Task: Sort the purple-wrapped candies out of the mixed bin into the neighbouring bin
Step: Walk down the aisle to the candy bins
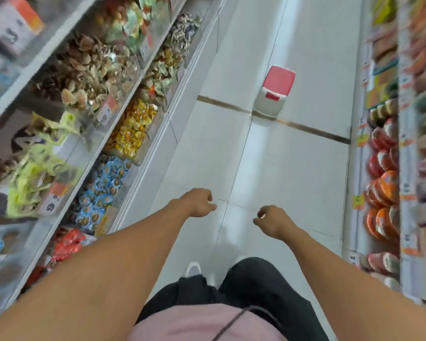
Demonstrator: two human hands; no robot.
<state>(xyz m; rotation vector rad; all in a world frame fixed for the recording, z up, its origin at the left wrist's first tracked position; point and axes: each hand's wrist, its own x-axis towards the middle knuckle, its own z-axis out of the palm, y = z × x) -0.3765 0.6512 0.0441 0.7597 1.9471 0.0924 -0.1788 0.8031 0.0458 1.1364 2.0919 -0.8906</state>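
Price tag (51, 201) reading "19"

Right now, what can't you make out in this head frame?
- Purple-wrapped candies: none identifiable; the bin shelves on the left are motion-blurred.
- Price tags: the numbers are too smeared to read with confidence.
- Left hand and right hand: fingers curl downward, so a small held item can't be ruled out.
- Right shelf: cut off by the frame edge and blurred.

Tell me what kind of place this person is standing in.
Most likely a shop aisle, probably a grocery or sweet shop. Tiered bins of wrapped candies with price tags line one side, stocked shelves of packaged goods the other, with a white tiled floor between.
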